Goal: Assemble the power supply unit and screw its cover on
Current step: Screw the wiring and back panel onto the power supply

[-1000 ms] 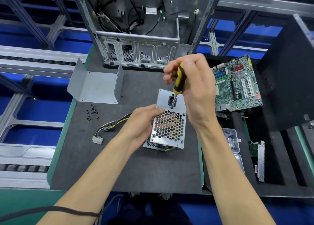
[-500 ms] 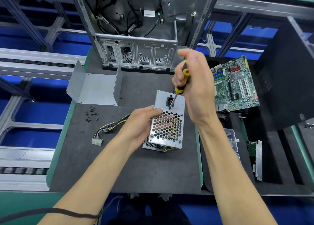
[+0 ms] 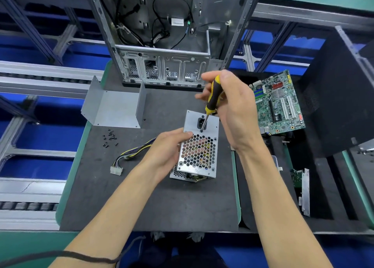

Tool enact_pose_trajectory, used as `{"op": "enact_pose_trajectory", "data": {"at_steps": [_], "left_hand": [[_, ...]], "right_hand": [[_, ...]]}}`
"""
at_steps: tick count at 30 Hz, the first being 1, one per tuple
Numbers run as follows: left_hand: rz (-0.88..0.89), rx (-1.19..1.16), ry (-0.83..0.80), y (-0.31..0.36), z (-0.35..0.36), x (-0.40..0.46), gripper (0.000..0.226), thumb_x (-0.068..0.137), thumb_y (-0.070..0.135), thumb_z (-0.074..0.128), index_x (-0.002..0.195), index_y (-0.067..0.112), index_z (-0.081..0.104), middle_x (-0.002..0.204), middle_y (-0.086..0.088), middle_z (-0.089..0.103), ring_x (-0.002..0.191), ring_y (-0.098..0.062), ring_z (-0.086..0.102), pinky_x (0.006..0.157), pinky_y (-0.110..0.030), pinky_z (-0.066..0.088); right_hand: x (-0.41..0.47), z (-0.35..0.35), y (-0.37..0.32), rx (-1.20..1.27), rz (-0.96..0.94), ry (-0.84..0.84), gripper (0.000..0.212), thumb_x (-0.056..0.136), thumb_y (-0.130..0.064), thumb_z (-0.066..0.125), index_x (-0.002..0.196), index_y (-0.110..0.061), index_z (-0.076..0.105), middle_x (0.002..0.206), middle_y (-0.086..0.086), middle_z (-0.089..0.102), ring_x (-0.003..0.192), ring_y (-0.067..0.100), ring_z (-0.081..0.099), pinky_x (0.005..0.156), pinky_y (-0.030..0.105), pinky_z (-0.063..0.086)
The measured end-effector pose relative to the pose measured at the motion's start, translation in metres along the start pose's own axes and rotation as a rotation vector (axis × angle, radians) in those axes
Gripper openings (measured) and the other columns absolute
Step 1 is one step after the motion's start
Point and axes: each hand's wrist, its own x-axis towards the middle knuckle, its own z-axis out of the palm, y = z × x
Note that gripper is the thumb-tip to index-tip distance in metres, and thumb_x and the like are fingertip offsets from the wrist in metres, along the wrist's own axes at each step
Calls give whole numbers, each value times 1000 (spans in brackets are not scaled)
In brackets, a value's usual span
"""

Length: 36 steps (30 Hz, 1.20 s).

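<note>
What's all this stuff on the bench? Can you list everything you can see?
power supply unit: one, silver metal with honeycomb grille, middle of the mat
screwdriver: one, yellow and black, tip on a screw beside the unit's power socket
loose screws: a small pile, black, left on the mat
cable bundle: one, yellow and black wires with a white plug, left of the unit
bent metal cover: one, grey, far left of the mat
computer case: one, silver, open, at the back
motherboard: one, green, to the right
mat: one, dark grey, covering the bench
left hand: holds the unit's left side
right hand: grips the screwdriver
</note>
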Motion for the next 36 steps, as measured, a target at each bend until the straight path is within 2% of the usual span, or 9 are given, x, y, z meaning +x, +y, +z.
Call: {"op": "enact_pose_trajectory", "data": {"at_steps": [3,6,12,17,21,24,30,33,36], "left_hand": [[1,9,8,-1,1,1,29,101,7,51,124,3,69,120,-17,72,115,-33,68,101,-46,54],[0,6,5,0,0,1,29,101,7,51,125,3,68,121,-17,72,116,-34,67,101,-47,53],[7,3,3,-1,0,1,29,101,8,51,125,3,68,120,-18,72,115,-33,68,101,-47,54],[9,-9,3,-2,-1,2,28,101,7,52,122,3,69,119,-18,73,113,-33,69,95,-43,57],[7,-8,-23,-2,-3,1,29,101,8,51,123,4,69,121,-17,72,113,-31,69,94,-42,58],[12,1,-27,-2,-3,2,29,101,9,52,123,5,69,121,-16,72,113,-31,70,93,-41,58],[6,-7,-25,-2,-3,3,28,101,9,53,123,5,69,121,-17,72,114,-31,69,94,-42,58],[6,-11,-31,-2,-4,2,29,101,9,52,124,5,69,121,-16,72,113,-31,70,91,-41,59],[10,-12,-28,-3,-4,2,29,101,9,52,124,4,69,121,-17,72,113,-31,69,92,-41,59]], "right_hand": [[-2,1,-1,3,-36,18,18,92,-24,67,94,-11,54,82,6,72,72,23,69,70,38,55],[1,3,0,-12,-34,27,22,94,-33,62,96,-12,53,66,-3,52,57,13,46,60,33,39],[0,0,2,-11,5,-38,23,102,-24,49,113,-13,66,89,-5,70,86,16,69,88,48,54],[-5,6,5,-18,-41,6,19,92,-26,66,102,-16,52,78,-4,67,67,13,59,66,24,50],[-3,1,4,-16,10,-8,38,99,-45,43,113,-26,72,81,-7,57,73,11,52,76,43,41],[-4,0,4,2,-18,11,25,97,-34,55,106,-15,69,90,1,69,87,20,70,86,55,55],[-4,0,4,-14,-51,49,20,95,-35,61,107,-19,59,76,-6,59,66,10,54,69,34,46],[-2,-5,3,29,-3,25,38,104,-33,40,126,-16,66,83,-8,56,73,9,54,79,48,46],[-4,-5,2,27,-1,20,26,100,-27,49,111,-14,69,87,-5,67,83,13,69,94,67,50]]}}
